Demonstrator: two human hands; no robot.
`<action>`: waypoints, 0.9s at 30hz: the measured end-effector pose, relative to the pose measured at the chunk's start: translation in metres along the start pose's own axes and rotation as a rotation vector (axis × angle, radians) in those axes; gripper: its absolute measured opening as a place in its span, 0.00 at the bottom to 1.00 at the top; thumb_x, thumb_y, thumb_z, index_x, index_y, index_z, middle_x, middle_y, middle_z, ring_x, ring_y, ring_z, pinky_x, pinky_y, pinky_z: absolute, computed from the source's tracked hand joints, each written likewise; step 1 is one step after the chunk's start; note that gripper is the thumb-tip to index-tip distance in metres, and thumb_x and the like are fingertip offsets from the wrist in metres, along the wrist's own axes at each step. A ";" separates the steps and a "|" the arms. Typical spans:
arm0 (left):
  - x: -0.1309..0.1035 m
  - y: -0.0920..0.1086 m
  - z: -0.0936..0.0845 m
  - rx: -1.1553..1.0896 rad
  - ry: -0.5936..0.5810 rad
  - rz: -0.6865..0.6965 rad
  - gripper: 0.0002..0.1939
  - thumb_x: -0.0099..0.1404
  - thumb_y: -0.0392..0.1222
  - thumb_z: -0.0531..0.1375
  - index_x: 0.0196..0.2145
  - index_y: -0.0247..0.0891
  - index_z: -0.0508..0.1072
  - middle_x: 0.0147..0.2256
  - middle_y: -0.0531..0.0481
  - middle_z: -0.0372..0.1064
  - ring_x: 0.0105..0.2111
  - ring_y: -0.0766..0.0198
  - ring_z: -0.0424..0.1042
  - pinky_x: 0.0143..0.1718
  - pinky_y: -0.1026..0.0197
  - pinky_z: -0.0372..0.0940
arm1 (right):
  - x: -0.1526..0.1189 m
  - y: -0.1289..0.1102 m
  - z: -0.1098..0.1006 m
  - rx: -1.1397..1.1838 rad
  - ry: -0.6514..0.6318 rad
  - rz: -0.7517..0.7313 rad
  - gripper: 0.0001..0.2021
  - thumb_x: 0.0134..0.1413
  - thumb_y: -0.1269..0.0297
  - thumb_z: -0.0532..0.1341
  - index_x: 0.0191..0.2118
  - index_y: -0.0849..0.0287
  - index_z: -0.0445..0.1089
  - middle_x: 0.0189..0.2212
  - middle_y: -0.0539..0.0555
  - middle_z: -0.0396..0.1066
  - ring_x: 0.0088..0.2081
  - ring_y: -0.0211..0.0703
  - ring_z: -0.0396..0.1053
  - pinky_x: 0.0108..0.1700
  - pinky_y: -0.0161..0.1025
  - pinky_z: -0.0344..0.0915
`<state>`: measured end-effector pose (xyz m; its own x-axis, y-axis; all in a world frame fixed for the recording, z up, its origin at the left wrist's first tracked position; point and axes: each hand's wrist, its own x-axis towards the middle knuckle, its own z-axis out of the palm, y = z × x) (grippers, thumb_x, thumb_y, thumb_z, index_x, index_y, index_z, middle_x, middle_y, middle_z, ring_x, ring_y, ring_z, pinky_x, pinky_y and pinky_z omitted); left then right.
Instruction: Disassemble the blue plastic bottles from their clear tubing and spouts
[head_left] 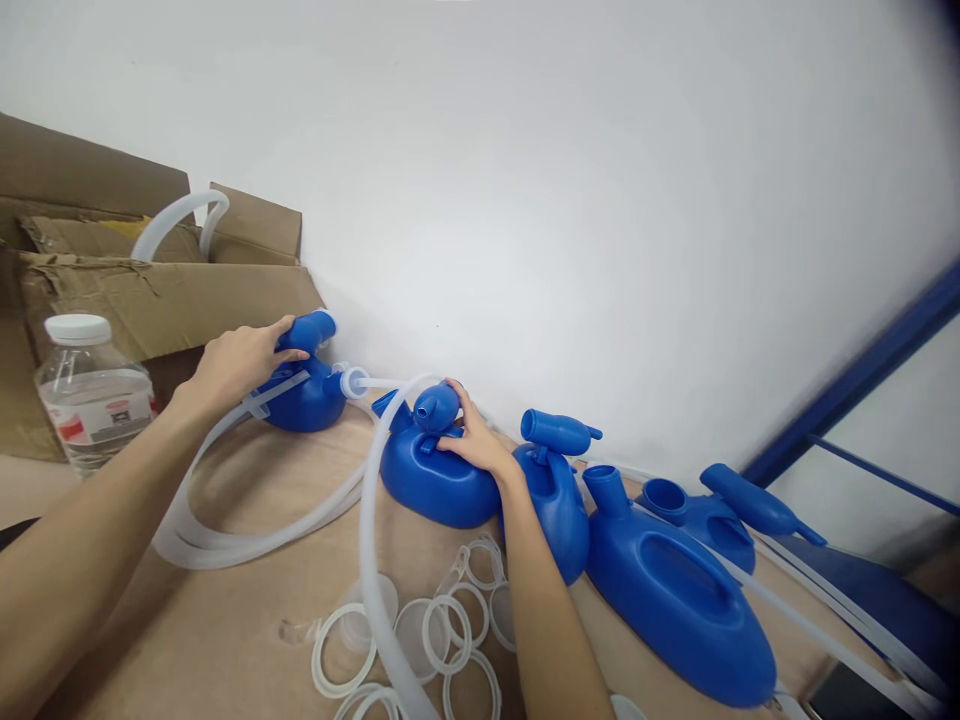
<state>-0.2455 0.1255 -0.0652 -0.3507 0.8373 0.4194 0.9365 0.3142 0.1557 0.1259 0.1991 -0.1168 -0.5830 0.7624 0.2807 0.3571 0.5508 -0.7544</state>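
At the left, my left hand [236,365] has its fingers curled round a blue adapter [315,328], just above a blue urinal bottle [304,405]. A translucent hose [225,545] lies coiled near that bottle, and a white ring fitting [354,383] sits at its neck. My right hand [476,437] grips a second blue adapter [437,408], its thumb and fingers on either side. This adapter is over another urinal bottle [439,485], with its narrow spout facing me; whether it is attached, I cannot tell.
More blue bottles [679,600] and adapters [559,432] line the wall to the right. Translucent rings and caps [448,633] lie in front. A water bottle [94,395] and an opened cardboard box [172,300] stand left. A dark flat device [847,695] is at bottom right.
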 end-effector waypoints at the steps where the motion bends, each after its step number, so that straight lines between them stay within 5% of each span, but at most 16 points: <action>1: -0.001 0.002 -0.001 -0.005 -0.005 -0.016 0.36 0.73 0.68 0.49 0.70 0.47 0.58 0.48 0.35 0.73 0.48 0.35 0.73 0.44 0.43 0.69 | 0.000 0.000 0.000 0.005 0.000 0.000 0.56 0.43 0.66 0.67 0.76 0.48 0.41 0.67 0.61 0.49 0.48 0.44 0.67 0.58 0.46 0.65; 12: -0.005 0.008 -0.005 0.060 -0.012 -0.021 0.37 0.73 0.68 0.48 0.70 0.45 0.57 0.47 0.34 0.72 0.47 0.34 0.74 0.42 0.43 0.70 | 0.001 0.001 0.000 0.011 0.000 0.000 0.56 0.43 0.66 0.68 0.76 0.47 0.41 0.67 0.61 0.49 0.47 0.43 0.67 0.58 0.47 0.65; 16: 0.002 0.004 -0.002 0.119 0.016 0.036 0.28 0.75 0.60 0.52 0.55 0.31 0.68 0.46 0.35 0.72 0.46 0.39 0.74 0.43 0.46 0.70 | 0.002 0.004 0.001 0.017 -0.003 0.012 0.56 0.43 0.66 0.68 0.76 0.44 0.40 0.67 0.60 0.50 0.45 0.42 0.67 0.57 0.47 0.66; 20: 0.010 -0.001 0.002 0.181 0.029 0.050 0.22 0.75 0.55 0.55 0.42 0.29 0.71 0.44 0.36 0.72 0.47 0.43 0.72 0.43 0.50 0.68 | 0.002 0.005 0.002 0.020 -0.002 0.000 0.56 0.43 0.66 0.68 0.76 0.45 0.41 0.66 0.60 0.50 0.44 0.41 0.67 0.58 0.47 0.65; 27: 0.011 -0.008 0.005 0.119 -0.002 0.033 0.24 0.77 0.57 0.49 0.50 0.32 0.70 0.44 0.38 0.73 0.45 0.44 0.73 0.39 0.53 0.65 | 0.001 0.004 0.000 0.017 -0.002 0.012 0.56 0.43 0.67 0.68 0.76 0.43 0.41 0.66 0.60 0.52 0.45 0.42 0.67 0.57 0.48 0.66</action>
<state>-0.2569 0.1344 -0.0668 -0.3200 0.8489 0.4207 0.9407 0.3374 0.0345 0.1262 0.2023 -0.1198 -0.5800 0.7684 0.2704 0.3515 0.5355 -0.7679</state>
